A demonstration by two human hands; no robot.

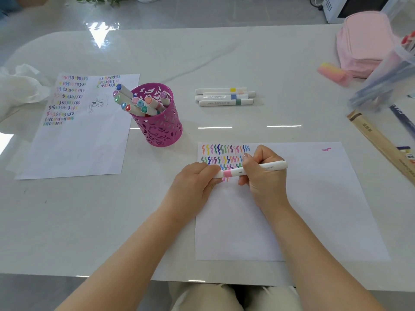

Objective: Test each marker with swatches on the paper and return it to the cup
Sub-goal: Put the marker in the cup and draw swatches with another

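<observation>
The left hand [197, 179] and right hand [263, 176] both curl round a pink-banded marker [231, 173], held level between them over the paper [314, 198], the cup [161, 129] beyond the left hand.

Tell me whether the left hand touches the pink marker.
Touching. The head view shows the left hand with its fingers curled round the left end of the marker, with no gap between them.

Open table [224, 63] lies between cup [157, 122] at left and four markers [225, 96] at far centre.
</observation>
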